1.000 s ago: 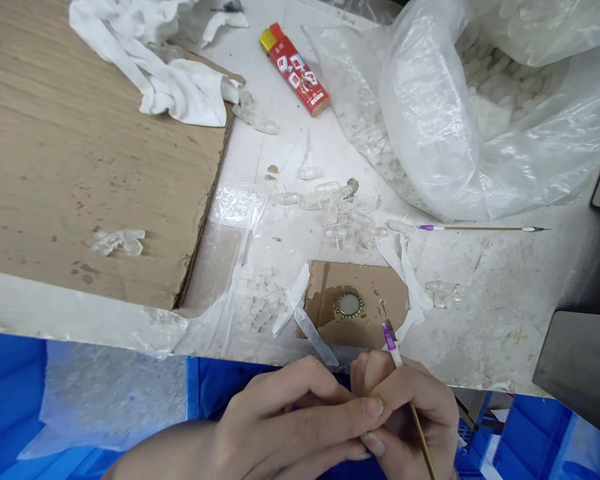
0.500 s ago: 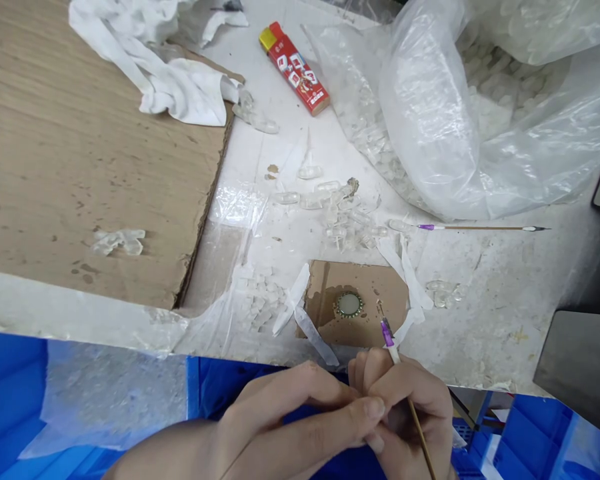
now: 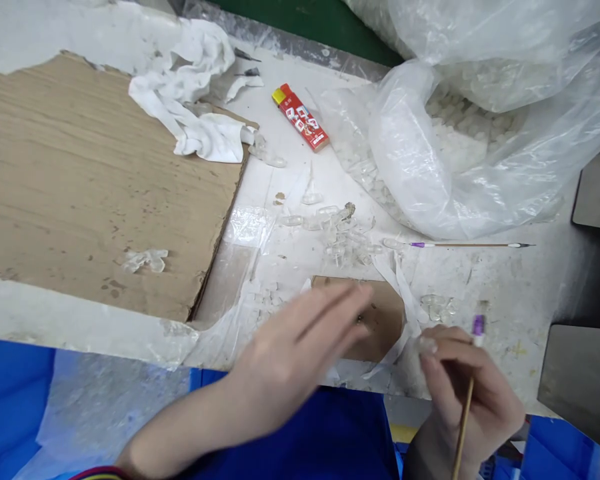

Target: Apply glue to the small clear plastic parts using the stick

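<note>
Below the worktop's near edge at lower left sits a blue plastic crate (image 3: 10,380). The left hand (image 3: 300,353) reaches in over that edge, its grip open, fingers stretched flat and holding nothing, above a cardboard patch (image 3: 385,320). Loose clear pieces (image 3: 343,233) lie on the worktop (image 3: 510,287) beyond it, in front of a clear plastic bag (image 3: 420,153) that bulges with more of them towards the far right corner. Near the right edge, the right hand (image 3: 473,393) has a narrow grip on a bamboo-shafted pick (image 3: 464,417), whose long axis stands nearly upright in view, its purple end pointing towards the far edge. A small clear piece (image 3: 427,345) sits at the fingertips.
</note>
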### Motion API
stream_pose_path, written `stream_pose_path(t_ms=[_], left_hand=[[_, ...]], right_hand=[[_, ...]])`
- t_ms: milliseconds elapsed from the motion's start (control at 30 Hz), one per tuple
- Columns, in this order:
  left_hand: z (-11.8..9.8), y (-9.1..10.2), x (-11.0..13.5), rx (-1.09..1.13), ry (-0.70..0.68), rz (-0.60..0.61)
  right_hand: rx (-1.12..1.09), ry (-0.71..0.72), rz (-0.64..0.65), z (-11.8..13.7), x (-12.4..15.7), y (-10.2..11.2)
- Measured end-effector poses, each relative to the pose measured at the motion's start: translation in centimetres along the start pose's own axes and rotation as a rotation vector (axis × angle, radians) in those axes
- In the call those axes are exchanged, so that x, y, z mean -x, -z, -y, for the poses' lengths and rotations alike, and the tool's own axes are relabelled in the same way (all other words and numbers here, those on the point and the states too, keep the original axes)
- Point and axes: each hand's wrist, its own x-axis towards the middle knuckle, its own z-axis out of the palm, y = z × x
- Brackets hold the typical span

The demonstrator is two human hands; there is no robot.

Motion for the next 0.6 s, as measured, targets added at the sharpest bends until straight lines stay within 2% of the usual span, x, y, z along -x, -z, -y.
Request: stream_pose_path(t_ms=[67,100,167,233,400,533,600], left_hand=[[0.8,-0.4,-0.4,-0.089,-0.031,-0.011],[1.1,-0.5,-0.5,-0.141,-0.05,-0.018],[1.8,-1.0,-0.6,-0.251,-0.092,-0.041],[2.2,-1.6,-0.7,-0.33,-0.116,-0.084],[2.9,-2.3,-1.0,-0.377,-0.066,-0.2],[2.6,-0.9,-0.3,-0.258,-0.011,-0.245],[2.1,0.1,0.6,-0.061,0.059,-0.232]], right_hand=[[0.32,0.112,-0.129,-0.8,-1.2,1.1],[0.393,0.132,-0.163,-1.1,-1.7,1.5],[0.461,0.156,-0.228,-1.6,-2.1,1.8],[0.385,0.168,-0.261,-1.6,-1.9,1.4],[-0.08,0.043,-0.104,-1.0,0.0,-1.3],[0.09,0.093,0.119,-1.0,0.9,-2.6],[0.176,0.147,0.142,-1.2,1.1,-3.0]])
